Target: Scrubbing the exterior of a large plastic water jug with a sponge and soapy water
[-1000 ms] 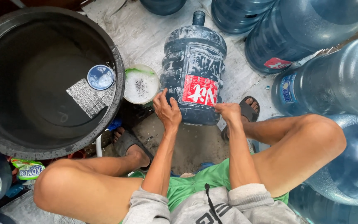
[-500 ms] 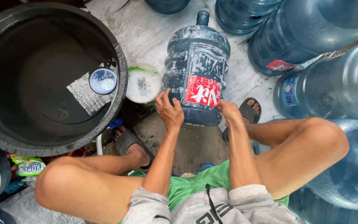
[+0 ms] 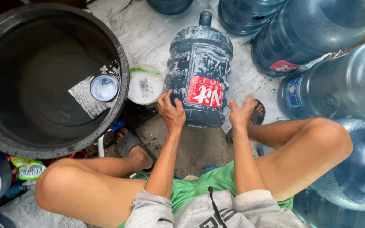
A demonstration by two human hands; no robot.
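1. A large round black plastic tub (image 3: 5, 135) holds water, with a small round blue cup (image 3: 104, 88) floating inside.
2. A white bowl of foam (image 3: 145, 84) sits just beside the tub.
3. Clear blue plastic water jugs (image 3: 339, 84) crowd the right.

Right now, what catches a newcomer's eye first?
A soapy blue jug with a red label lies centre on the ground, the left hand on its base and the right hand just off it. A big black tub of water fills the left; more jugs crowd the right.
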